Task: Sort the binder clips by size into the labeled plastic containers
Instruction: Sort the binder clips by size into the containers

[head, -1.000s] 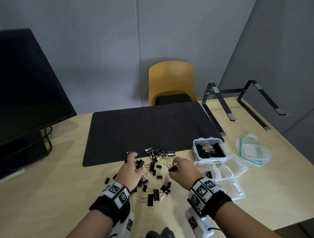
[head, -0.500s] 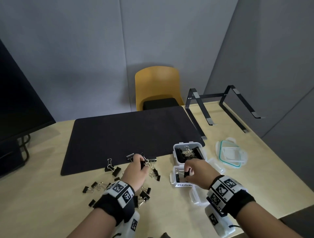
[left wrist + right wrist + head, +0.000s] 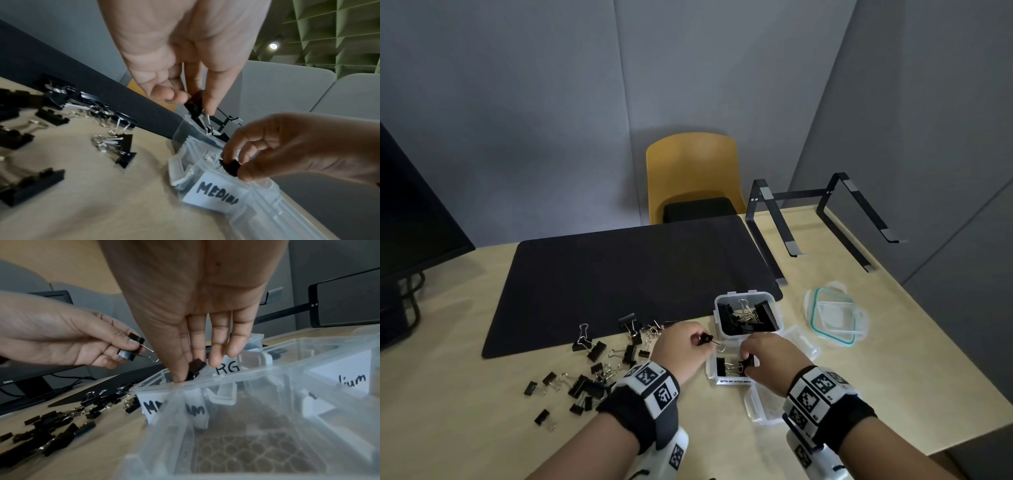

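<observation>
My left hand (image 3: 688, 346) pinches a black binder clip (image 3: 704, 339) between thumb and fingers, just left of the clear container labeled MEDIUM (image 3: 714, 375). The same clip (image 3: 194, 105) hangs from my left fingertips above the containers. My right hand (image 3: 760, 356) pinches a second black clip (image 3: 748, 362) over the MEDIUM container's opening; this clip (image 3: 196, 367) shows between my thumb and forefinger. Behind it stands the LARGE container (image 3: 722, 301) with several big clips inside. A loose pile of black clips (image 3: 599, 363) lies on the table to the left.
A black desk mat (image 3: 633, 274) covers the table's middle. A loose container lid (image 3: 835, 318) lies at the right, another clear container (image 3: 760, 407) under my right wrist. A laptop stand (image 3: 822, 219), a yellow chair (image 3: 695, 178) and a monitor (image 3: 410, 212) ring the table.
Both hands have left the clip pile and moved right to the containers, each carrying a clip. The right hand now sits over the MEDIUM container.
</observation>
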Available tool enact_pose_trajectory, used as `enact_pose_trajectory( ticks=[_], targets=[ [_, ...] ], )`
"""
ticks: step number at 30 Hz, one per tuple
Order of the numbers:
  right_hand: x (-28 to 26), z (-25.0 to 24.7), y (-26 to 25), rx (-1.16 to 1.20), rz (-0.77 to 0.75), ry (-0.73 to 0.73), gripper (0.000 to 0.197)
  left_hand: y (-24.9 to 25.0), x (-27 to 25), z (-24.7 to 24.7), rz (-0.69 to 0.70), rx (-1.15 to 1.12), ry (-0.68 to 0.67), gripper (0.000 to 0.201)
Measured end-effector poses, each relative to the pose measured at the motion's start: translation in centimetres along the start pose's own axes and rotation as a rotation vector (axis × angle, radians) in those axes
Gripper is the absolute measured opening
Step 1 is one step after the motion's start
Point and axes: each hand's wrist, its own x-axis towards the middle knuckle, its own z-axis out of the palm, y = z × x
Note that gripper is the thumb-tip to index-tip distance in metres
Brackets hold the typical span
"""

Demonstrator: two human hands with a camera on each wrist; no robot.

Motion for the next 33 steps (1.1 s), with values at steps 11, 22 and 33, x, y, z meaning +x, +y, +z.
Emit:
enact_pose_trajectory(
  ticks=[11,22,33],
  targets=[
    [-0.6,0.3,1.0,0.075,-0.017,0.064,0.028,0.7,-0.1,2.7,0.011,0.100,-0.025,0.012],
    [0.0,0.9,1.2,0.073,0.017,0.035,0.023,0.7,-0.1,4.9,0.096,0.277,0.083,0.022],
    [0.1,1.6,0.9,0.072,0.131,0.059,0.021,0.7,-0.4,4.7,0.237,0.404,0.086,0.032]
  ],
)
